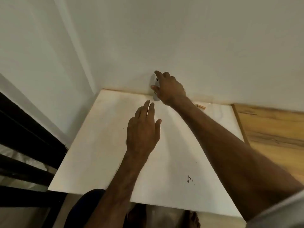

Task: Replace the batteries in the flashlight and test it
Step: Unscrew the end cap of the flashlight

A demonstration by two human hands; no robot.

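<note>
Grey flashlight (155, 82) upright in right hand (171, 89)

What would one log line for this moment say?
right hand: grips flashlight, upright at far edge of table | left hand: open, empty, close by | battery: lies on table, untouched

White counter (102, 145): grey flashlight (156, 98) at 12 o'clock far edge, small gold battery (200, 106) lying at 1 o'clock, dark specks (189, 179) at 5 o'clock.
</note>
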